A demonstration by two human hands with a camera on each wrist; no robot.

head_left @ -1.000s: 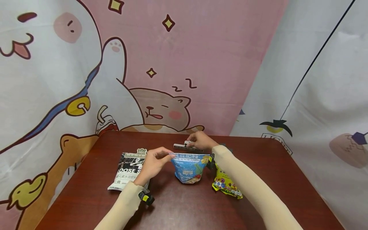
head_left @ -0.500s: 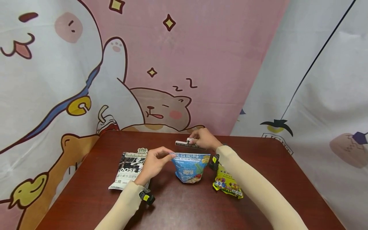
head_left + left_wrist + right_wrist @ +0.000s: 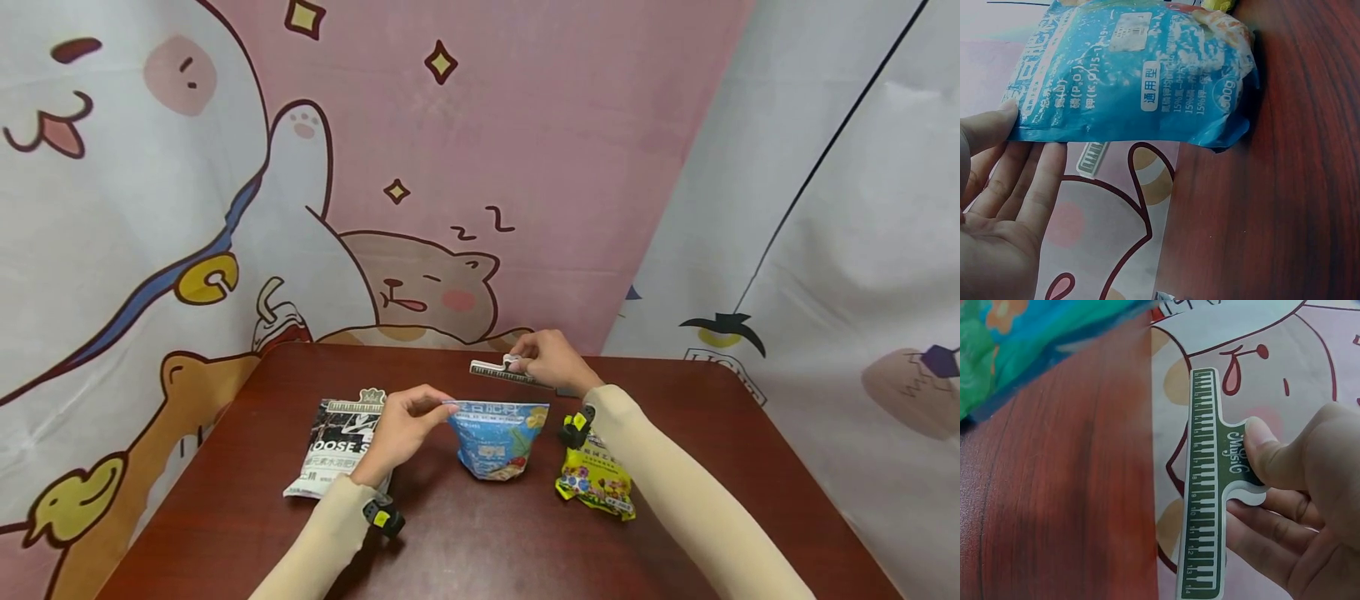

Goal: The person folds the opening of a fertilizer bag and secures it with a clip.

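My left hand (image 3: 403, 427) pinches the top left corner of a blue printed fertilizer bag (image 3: 491, 450), which stands upright on the table. In the left wrist view, the thumb lies on the bag's printed front (image 3: 1116, 75) and the fingers go behind it. Behind and above the bag's top edge, my right hand (image 3: 553, 363) holds a long sealing clip (image 3: 491, 370) by its handle. Up close in the right wrist view, this clip (image 3: 1202, 481) carries green-and-white piano keys and the word "Music". Thumb and fingers squeeze its handle from both sides.
On the left lies a black-and-white bag (image 3: 318, 467) with a similar crown-topped clip (image 3: 367, 400) across its top. A yellow bag (image 3: 596, 483) lies to the right, partly under the right forearm. A cartoon-print cloth (image 3: 562, 167) hangs behind the dark red table (image 3: 480, 550).
My right hand has lifted the clip and drawn it to the right, uncovering more of the yellow bag. My left hand and the blue bag have stayed in place.
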